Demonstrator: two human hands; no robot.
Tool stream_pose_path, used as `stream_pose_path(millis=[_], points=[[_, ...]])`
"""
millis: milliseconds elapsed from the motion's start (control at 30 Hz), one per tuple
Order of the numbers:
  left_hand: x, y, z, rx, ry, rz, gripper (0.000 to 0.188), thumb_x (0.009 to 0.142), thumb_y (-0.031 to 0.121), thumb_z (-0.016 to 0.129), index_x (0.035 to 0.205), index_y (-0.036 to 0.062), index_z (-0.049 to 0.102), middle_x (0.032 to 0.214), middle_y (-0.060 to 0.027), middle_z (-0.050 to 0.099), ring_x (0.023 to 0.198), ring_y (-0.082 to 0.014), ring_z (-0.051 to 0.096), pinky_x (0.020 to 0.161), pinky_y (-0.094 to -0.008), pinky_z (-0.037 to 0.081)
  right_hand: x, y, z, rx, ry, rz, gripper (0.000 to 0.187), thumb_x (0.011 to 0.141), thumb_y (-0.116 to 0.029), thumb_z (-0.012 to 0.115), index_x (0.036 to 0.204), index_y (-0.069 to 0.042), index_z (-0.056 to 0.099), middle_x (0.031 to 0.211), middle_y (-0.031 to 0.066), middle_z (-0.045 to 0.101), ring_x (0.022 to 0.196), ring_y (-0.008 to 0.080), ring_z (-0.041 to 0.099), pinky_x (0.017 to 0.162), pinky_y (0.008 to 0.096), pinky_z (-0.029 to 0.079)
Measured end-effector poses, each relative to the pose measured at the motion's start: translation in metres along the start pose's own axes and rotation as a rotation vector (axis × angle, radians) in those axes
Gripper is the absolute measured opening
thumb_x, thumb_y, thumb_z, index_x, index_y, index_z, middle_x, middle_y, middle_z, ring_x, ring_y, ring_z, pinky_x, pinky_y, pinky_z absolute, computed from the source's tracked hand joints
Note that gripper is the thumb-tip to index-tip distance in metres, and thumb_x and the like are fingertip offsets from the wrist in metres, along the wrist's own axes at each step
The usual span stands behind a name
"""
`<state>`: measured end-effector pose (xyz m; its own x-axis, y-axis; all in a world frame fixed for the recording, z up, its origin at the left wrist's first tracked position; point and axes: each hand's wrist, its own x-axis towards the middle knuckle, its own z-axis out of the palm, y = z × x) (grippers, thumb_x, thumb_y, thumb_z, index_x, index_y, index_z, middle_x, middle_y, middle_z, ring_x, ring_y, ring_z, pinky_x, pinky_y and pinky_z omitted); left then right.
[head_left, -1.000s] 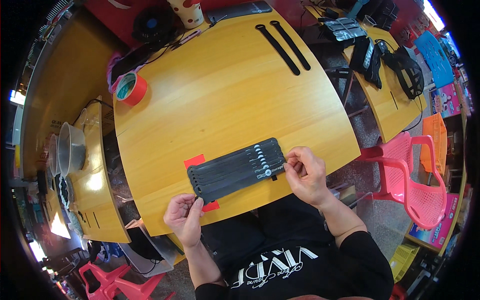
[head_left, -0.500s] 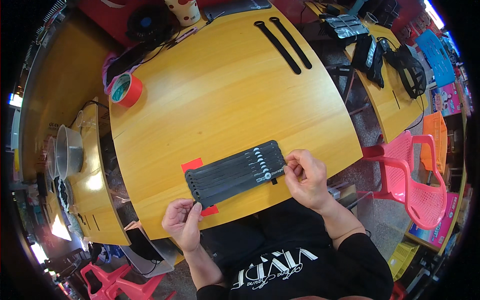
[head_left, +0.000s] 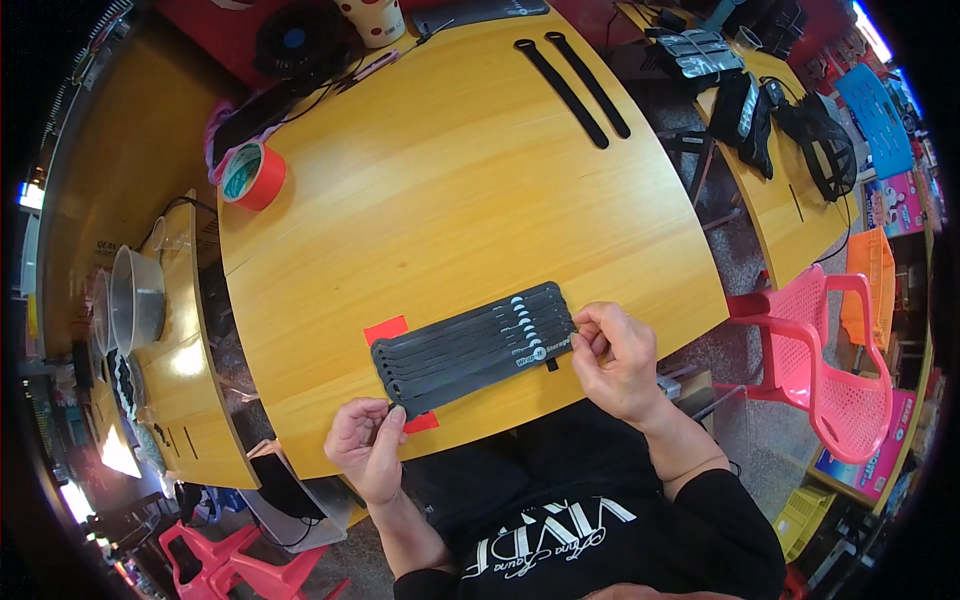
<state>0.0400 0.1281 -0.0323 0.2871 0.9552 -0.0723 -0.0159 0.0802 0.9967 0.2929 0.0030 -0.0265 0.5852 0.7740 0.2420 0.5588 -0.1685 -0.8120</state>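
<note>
A stack of black hook-and-loop cable straps (head_left: 470, 345) lies on the table in overlapping rows, white print near the right end. My left hand (head_left: 368, 445) pinches the rounded left end of the nearest strap between thumb and fingers. At that strap's other end, my right hand (head_left: 615, 360) is closed in a pinch on its tip. Red tape (head_left: 386, 329) shows beyond the stack's left end, and another red piece (head_left: 421, 422) sticks out on the near side. Two more black straps (head_left: 563, 95) lie side by side at the far right of the table.
A red tape roll (head_left: 254, 176) stands at the table's left edge. A spotted cup (head_left: 374, 22), a black fan (head_left: 296, 40) and cables are along the back. To the right are a pink chair (head_left: 800, 330) and a second table (head_left: 775, 215) with black items.
</note>
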Motion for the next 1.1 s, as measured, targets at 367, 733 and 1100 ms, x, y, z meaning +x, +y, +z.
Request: stream_pose_path(millis=[367,733,1100], points=[[0.001,0.000,0.003,0.019,-0.001,0.024,0.019,0.082,-0.016,0.067,0.094,-0.0038,0.061,0.076,-0.0023,0.060,0.059,-0.0043,0.054,0.055,-0.0167,0.043,0.002,-0.002,0.001,-0.020,0.015,0.007,0.022,0.074,0.007,0.066,0.093,-0.001,0.061,0.067,0.0078,0.057,0.053,0.0197,0.058,0.050,0.0301,0.045],[0.000,-0.007,0.011,0.375,0.097,0.316,0.011,0.076,-0.010,0.075,0.077,-0.0010,0.067,0.067,-0.0024,0.060,0.056,-0.0060,0.051,0.051,-0.0219,0.039,-0.003,0.003,0.004,-0.046,0.042,-0.003,0.021,0.076,0.008,0.065,0.095,-0.002,0.062,0.068,0.0070,0.057,0.051,0.0152,0.055,0.049,0.0280,0.043],[-0.003,0.000,0.021,0.485,0.150,0.410,0.013,0.075,-0.011,0.075,0.076,-0.0021,0.066,0.066,-0.0040,0.056,0.053,-0.0073,0.044,0.049,-0.0231,0.034,-0.003,0.004,0.007,-0.012,0.017,-0.023,0.019,0.078,0.012,0.061,0.094,0.001,0.060,0.068,0.0056,0.054,0.051,0.0104,0.046,0.049,0.0241,0.038]])
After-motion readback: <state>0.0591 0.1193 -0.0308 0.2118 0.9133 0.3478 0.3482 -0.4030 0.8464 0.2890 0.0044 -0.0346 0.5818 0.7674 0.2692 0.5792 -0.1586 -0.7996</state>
